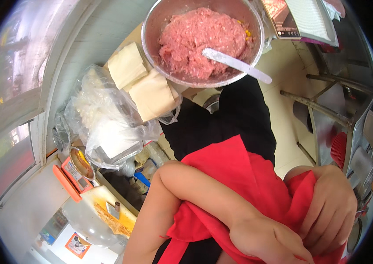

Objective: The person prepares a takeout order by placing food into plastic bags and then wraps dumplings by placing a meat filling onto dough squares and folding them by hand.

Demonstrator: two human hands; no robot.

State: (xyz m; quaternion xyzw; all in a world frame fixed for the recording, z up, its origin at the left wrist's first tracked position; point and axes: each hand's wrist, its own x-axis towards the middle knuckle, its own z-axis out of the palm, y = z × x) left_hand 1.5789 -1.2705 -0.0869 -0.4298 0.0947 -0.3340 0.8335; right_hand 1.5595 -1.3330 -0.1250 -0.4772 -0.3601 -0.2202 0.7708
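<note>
My left hand [265,239] lies low in the view against the front of a red apron [226,178]; its fingertips run out of sight, so its hold is unclear. Just to its right, my right hand [331,208] curls its fingers over bunched red cloth of the same apron and grips it. Beyond my knees stands a large steel bowl [203,84] heaped with pink minced meat [203,39]. A pale flat spatula [236,64] sticks out of the meat over the rim. Beside the bowl lie two stacks of dough wrappers [151,94].
Clear plastic bags [90,99] sit left of the wrappers. Further left are an orange scale [75,178] with a small bowl [82,163] and a cutting board [102,194]. A white tray [311,19] is at top right, above a metal frame [321,107].
</note>
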